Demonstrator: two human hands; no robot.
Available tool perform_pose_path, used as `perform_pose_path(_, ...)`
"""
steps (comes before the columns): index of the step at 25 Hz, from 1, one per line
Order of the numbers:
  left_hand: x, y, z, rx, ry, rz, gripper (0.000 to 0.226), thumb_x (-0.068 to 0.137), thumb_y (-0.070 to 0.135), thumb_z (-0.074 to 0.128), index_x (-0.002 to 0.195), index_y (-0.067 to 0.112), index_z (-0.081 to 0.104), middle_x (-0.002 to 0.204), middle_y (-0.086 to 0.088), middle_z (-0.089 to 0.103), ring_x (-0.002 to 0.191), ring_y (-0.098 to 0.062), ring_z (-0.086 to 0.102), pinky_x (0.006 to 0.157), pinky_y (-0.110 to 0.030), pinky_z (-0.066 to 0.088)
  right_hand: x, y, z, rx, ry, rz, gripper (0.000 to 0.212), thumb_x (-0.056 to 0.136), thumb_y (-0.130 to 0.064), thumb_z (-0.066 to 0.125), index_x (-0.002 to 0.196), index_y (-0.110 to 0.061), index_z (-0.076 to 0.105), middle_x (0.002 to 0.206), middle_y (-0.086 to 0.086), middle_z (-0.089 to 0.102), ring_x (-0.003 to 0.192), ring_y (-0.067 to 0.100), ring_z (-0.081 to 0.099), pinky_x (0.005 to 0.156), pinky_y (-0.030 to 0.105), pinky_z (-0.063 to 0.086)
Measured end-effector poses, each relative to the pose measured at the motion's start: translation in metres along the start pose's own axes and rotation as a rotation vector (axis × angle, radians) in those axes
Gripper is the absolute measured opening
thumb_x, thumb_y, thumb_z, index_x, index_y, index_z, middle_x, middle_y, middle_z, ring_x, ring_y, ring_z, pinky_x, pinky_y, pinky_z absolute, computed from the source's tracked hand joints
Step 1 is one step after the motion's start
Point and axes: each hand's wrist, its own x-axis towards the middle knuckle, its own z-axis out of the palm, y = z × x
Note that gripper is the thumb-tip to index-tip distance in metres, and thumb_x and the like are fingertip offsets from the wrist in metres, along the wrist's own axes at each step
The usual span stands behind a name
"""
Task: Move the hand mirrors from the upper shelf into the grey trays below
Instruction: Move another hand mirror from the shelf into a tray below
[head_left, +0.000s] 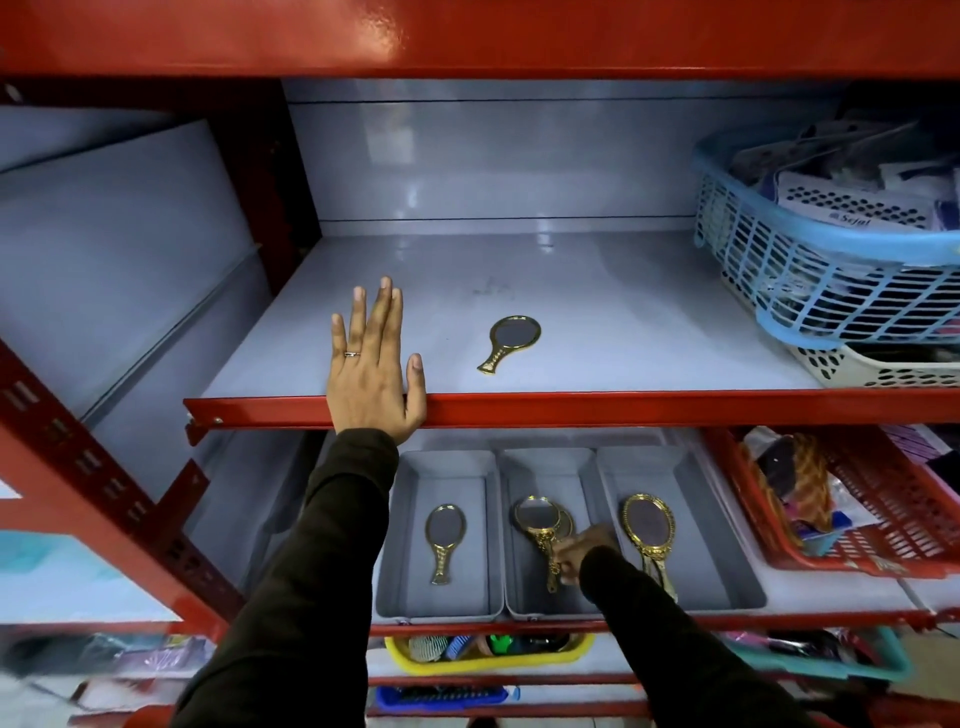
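Observation:
One gold-framed hand mirror (508, 349) lies on the grey upper shelf (597, 312), handle toward me. My left hand (374, 358) rests flat and open on that shelf's front edge, left of the mirror. Below stand three grey trays. The left tray (410, 467) holds one mirror (444, 540). The middle tray (545, 462) holds two overlapping mirrors (540, 517), and my right hand (582, 551) is closed around the handle of one of them inside that tray. The right tray (696, 483) holds mirrors (649, 525) stacked together.
A blue basket (810, 291) full of packets sits on a white one (872, 369) at the upper shelf's right. A red basket (883, 519) stands right of the trays. Lower shelves carry a yellow tray (488, 657) and a teal basket (878, 670). Red uprights (104, 467) frame the left.

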Motion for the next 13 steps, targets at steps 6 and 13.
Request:
perform_pose_path(6,-0.002,0.000,0.002,0.003,0.018,0.019,0.073,0.092,0.033,0.037,0.160,0.007,0.023,0.168,-0.009,0.022,0.157,-0.020,0.004,0.129,-0.037,-0.006,-0.016,-0.001,-0.010,-0.175,0.048,-0.158,0.036,0.090,-0.007,0.059,0.124,0.006,0.059,0.098,0.015,0.062,0.083,0.024,0.062,0.088,0.042,0.059)
perform_pose_path(13,-0.002,0.000,0.003,-0.013,0.032,0.014,0.073,0.093,0.033,0.035,0.160,0.008,0.021,0.168,-0.009,0.021,0.157,-0.021,0.004,0.129,-0.038,-0.005,-0.144,-0.101,-0.024,-0.189,-0.495,-0.553,0.011,0.087,-0.018,0.069,0.094,-0.011,0.074,0.086,0.008,0.078,0.064,0.010,0.072,0.056,0.022,0.060)
